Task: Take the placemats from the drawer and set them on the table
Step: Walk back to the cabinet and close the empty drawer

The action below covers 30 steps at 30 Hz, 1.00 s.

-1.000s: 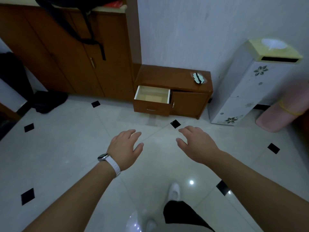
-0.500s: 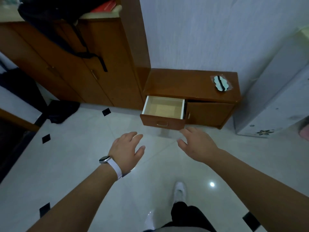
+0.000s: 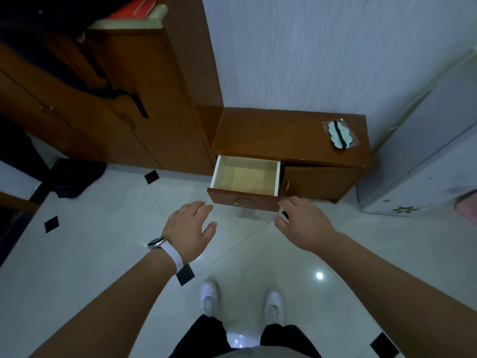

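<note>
A low brown cabinet (image 3: 284,135) stands against the white wall, and its drawer (image 3: 245,201) is pulled out. The drawer's pale wooden inside shows bare; I see no placemats in it. My left hand (image 3: 188,229), with a white watch at the wrist, hovers with fingers apart just left of and below the drawer front. My right hand (image 3: 303,223) is spread too, its fingertips close to the drawer's right front corner. Both hands hold nothing.
A small packet with a pale, dark-striped item (image 3: 340,134) lies on the cabinet top. A tall wooden wardrobe (image 3: 116,120) with a hanging black bag stands left. A white floral cabinet (image 3: 426,164) is at the right. Dark cloth (image 3: 74,177) lies on the tiled floor.
I have walked closer to the cabinet; the drawer now looms larger and sits just beyond my fingertips. Both hands stay spread and hold nothing.
</note>
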Each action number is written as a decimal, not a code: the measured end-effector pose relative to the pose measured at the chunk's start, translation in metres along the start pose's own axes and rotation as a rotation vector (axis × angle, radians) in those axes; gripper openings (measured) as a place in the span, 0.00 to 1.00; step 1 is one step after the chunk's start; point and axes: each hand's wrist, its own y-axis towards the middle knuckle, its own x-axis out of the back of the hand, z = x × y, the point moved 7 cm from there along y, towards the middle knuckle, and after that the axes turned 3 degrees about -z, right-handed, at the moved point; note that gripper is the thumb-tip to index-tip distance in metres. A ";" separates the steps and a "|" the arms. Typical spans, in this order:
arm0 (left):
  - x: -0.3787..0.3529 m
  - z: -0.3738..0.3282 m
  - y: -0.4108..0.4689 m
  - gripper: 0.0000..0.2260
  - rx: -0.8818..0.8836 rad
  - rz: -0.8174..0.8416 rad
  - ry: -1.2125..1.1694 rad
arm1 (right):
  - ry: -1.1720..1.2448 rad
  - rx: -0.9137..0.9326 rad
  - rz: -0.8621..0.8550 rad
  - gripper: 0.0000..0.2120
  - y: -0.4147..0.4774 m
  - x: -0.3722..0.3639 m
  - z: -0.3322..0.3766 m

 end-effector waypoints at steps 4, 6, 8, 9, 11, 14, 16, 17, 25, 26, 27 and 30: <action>-0.014 0.026 0.018 0.30 -0.026 0.023 -0.025 | -0.005 -0.043 0.002 0.23 0.016 -0.006 0.006; -0.020 0.042 0.028 0.29 -0.057 0.035 -0.044 | -0.017 -0.078 -0.005 0.21 0.024 -0.010 0.014; -0.022 0.061 0.038 0.28 -0.083 0.044 -0.066 | -0.031 -0.112 -0.013 0.20 0.030 -0.017 0.026; -0.022 0.071 0.043 0.28 -0.095 0.046 -0.075 | -0.040 -0.126 -0.016 0.20 0.033 -0.022 0.034; -0.021 0.091 0.055 0.27 -0.120 0.039 -0.089 | -0.053 -0.153 -0.014 0.21 0.042 -0.031 0.051; -0.020 0.123 0.074 0.25 -0.150 0.038 -0.087 | -0.062 -0.199 -0.024 0.20 0.057 -0.040 0.071; -0.023 0.141 0.087 0.25 -0.170 0.047 -0.081 | -0.060 -0.233 -0.042 0.20 0.065 -0.043 0.081; -0.026 0.149 0.093 0.25 -0.176 0.061 -0.082 | -0.056 -0.252 -0.051 0.20 0.067 -0.044 0.085; -0.063 0.163 0.141 0.27 -0.220 0.144 -0.097 | -0.071 -0.350 -0.041 0.22 0.094 -0.069 0.074; -0.072 0.162 0.148 0.27 -0.223 0.154 -0.102 | -0.062 -0.357 -0.040 0.22 0.100 -0.076 0.069; -0.083 0.162 0.156 0.28 -0.223 0.166 -0.102 | -0.052 -0.361 -0.036 0.21 0.107 -0.084 0.063; -0.116 0.159 0.181 0.27 -0.197 0.197 -0.081 | -0.029 -0.359 -0.025 0.22 0.130 -0.114 0.043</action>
